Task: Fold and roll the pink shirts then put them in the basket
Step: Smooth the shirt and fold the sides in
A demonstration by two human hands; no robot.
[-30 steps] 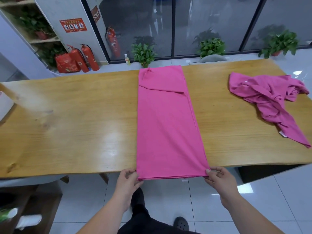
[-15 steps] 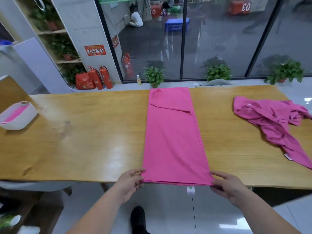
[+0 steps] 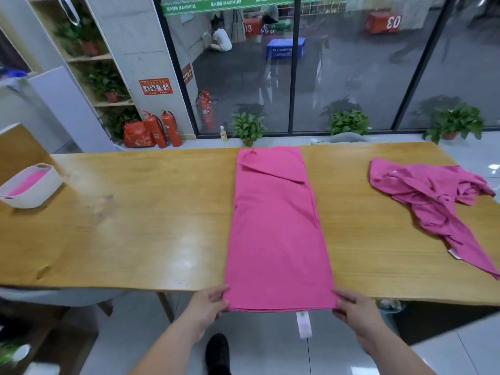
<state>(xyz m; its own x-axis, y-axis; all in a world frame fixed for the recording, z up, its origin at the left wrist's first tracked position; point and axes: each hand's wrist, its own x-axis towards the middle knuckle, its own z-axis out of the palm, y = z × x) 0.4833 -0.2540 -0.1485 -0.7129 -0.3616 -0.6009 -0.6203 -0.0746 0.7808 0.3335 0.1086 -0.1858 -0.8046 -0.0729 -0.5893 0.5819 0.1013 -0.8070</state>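
**Time to roll up**

Pinching the two near corners of the folded shirt (image 3: 276, 234) with left hand (image 3: 209, 304) and right hand (image 3: 357, 312), at the table's (image 3: 135, 226) near edge. Roll tight and straight toward the far edge. Keep both sides even. Then carry to the basket (image 3: 29, 188) at the left end.

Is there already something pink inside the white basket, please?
Yes, pink shows inside the white basket at the table's left end.

A green window strip (image 3: 227, 4) reads "MAXIMUM"; an orange box (image 3: 374, 23) behind glass reads "03".
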